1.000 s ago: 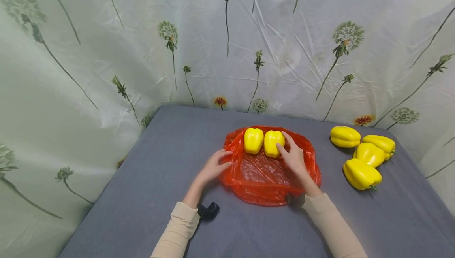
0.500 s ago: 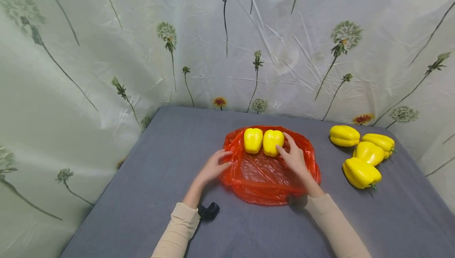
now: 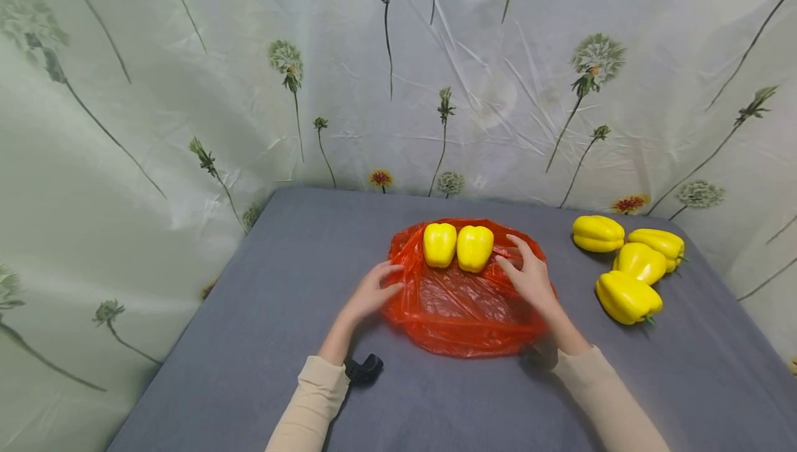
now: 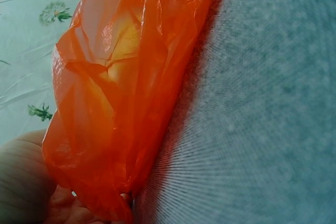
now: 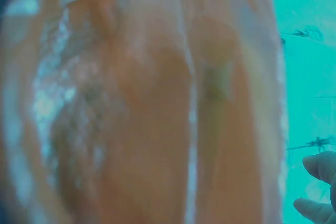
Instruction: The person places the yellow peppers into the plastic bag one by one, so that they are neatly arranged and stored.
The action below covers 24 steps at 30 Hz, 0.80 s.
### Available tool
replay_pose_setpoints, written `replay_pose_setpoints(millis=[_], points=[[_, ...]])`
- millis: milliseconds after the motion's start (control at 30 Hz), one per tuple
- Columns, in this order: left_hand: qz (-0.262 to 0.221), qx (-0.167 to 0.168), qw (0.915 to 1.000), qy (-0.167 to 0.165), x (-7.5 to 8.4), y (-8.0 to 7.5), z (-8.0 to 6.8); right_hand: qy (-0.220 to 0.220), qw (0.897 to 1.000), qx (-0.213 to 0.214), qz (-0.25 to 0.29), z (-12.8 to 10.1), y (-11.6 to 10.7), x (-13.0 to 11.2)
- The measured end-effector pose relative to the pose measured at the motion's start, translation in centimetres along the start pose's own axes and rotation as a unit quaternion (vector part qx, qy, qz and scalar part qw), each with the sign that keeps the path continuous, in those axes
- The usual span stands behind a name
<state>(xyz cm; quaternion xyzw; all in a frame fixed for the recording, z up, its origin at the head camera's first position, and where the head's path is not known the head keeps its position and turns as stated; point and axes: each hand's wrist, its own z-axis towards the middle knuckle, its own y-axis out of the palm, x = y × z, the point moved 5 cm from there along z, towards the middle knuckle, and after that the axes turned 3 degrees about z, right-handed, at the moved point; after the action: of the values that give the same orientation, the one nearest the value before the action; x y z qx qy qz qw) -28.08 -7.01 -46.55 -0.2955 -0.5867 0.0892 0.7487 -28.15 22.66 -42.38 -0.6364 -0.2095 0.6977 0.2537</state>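
We see a red plastic bag (image 3: 463,306) lying flat and crumpled on the grey table (image 3: 261,341), around the middle of it, with its far edge near the back wall. Two yellow peppers (image 3: 457,246) rest side by side, touching each other, on the far part of the bag. The left hand (image 3: 372,291) lies at the left edge of the bag, and its fingers (image 3: 389,279) touch the plastic there; in the left wrist view the edge of the bag (image 4: 121,103) is gathered just beside the palm, so we think the hand pinches it, but we cannot tell this surely. The right hand (image 3: 531,273) is over the right part of the bag, just beside the right pepper and not touching it; its fingers (image 3: 517,248) are straight and a little spread, and they hold nothing. The right wrist view is blurred and shows mostly orange plastic very close, with two fingertips (image 5: 320,182) in the lower right corner. To the right of the bag, well apart from it, four more yellow peppers (image 3: 625,261) lie close together on the table. A small black object (image 3: 364,369) is under the left wrist, near the beige sleeve (image 3: 308,407). Behind the table hangs a pale curtain (image 3: 187,78) with printed flowers
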Motion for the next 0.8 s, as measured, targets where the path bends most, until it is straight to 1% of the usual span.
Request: replay_pose_setpoints(millis=[33, 167, 267, 533, 700, 800], points=[[-0.011, 0.0, 0.9999, -0.011, -0.2, 0.1, 0.1, -0.002, 1.0, 0.002, -0.001, -0.1, -0.2, 0.0], [-0.009, 0.001, 0.9995, -0.031, -0.4, 0.2, 0.3, -0.002, 1.0, 0.007, 0.003, -0.7, -1.0, 0.0], [-0.004, 0.001, 0.9993, -0.038, -0.3, 0.1, 0.3, -0.001, 1.0, 0.011, 0.01, -1.1, -1.6, 0.2], [-0.013, -0.002, 0.9991, -0.041, -0.1, 0.0, 0.2, -0.002, 0.999, 0.036, 0.013, -2.6, -3.4, 0.4], [-0.007, -0.008, 0.9989, -0.045, -0.2, 0.2, 0.1, 0.014, 0.999, 0.042, 0.014, -3.8, -4.6, 1.1], [-0.008, -0.005, 0.9989, -0.045, -0.2, 0.1, 0.2, 0.023, 0.999, 0.043, 0.019, -4.4, -5.4, 1.6]])
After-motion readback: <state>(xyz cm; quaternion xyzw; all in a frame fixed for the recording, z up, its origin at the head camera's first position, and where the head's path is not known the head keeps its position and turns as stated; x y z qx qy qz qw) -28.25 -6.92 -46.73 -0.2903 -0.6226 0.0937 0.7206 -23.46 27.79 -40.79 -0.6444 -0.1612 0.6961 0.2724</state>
